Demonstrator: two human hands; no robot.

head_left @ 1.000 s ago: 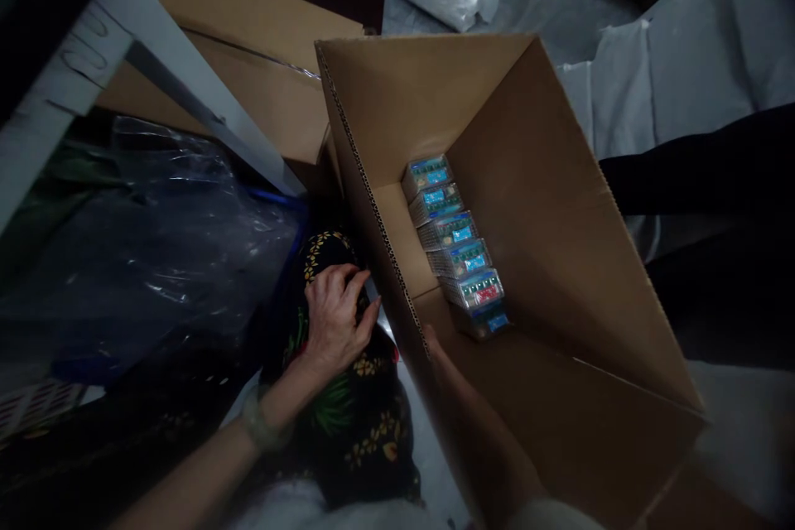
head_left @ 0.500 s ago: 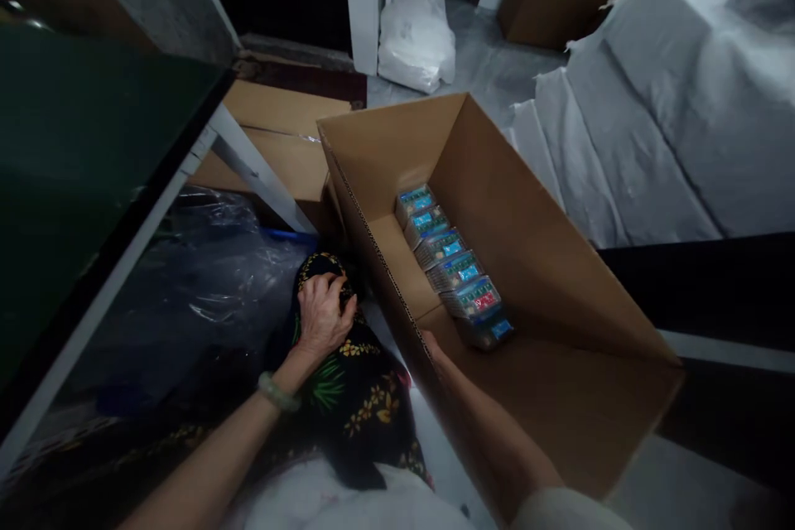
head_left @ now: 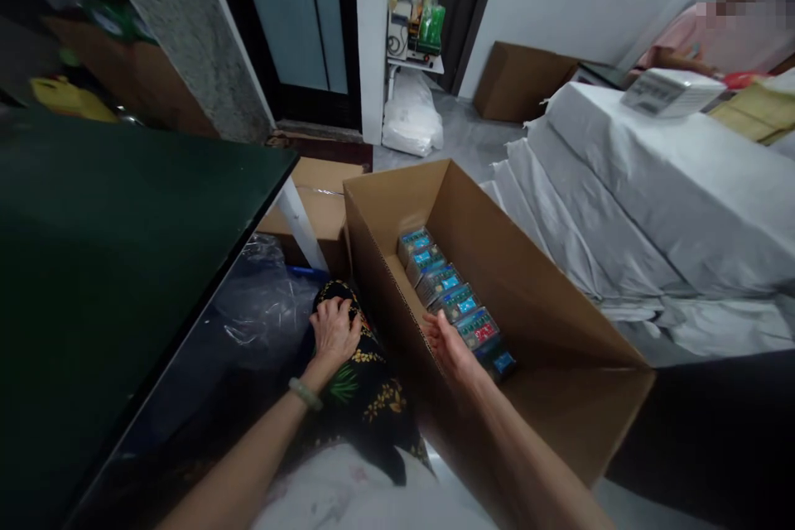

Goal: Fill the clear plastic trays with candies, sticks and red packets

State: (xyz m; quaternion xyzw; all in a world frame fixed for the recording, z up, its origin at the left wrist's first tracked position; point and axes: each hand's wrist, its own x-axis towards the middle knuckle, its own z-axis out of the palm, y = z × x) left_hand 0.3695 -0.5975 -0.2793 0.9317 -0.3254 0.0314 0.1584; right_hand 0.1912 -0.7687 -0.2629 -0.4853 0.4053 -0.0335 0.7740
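An open cardboard box (head_left: 546, 323) stands on the floor with a row of several small clear packs with blue labels (head_left: 456, 302) along its left inner wall. My right hand (head_left: 448, 345) reaches inside the box beside that row, fingers stretched out, holding nothing I can see. My left hand (head_left: 334, 329) rests outside the box on my knee, which is covered in dark flowered fabric (head_left: 363, 389); its fingers are curled against the cloth. A pale bracelet sits on the left wrist.
A dark green tabletop (head_left: 112, 265) with a white leg fills the left. Clear plastic wrap (head_left: 261, 306) lies under it, and flat cardboard boxes (head_left: 323, 199) behind. White cloth covers furniture (head_left: 652, 199) at right; a person sits at the far right. A white bag (head_left: 413, 120) lies near the door.
The view has tilted up, showing the room. My right hand rose from behind the box wall and now reaches in beside the packs. The left hand stays on the knee.
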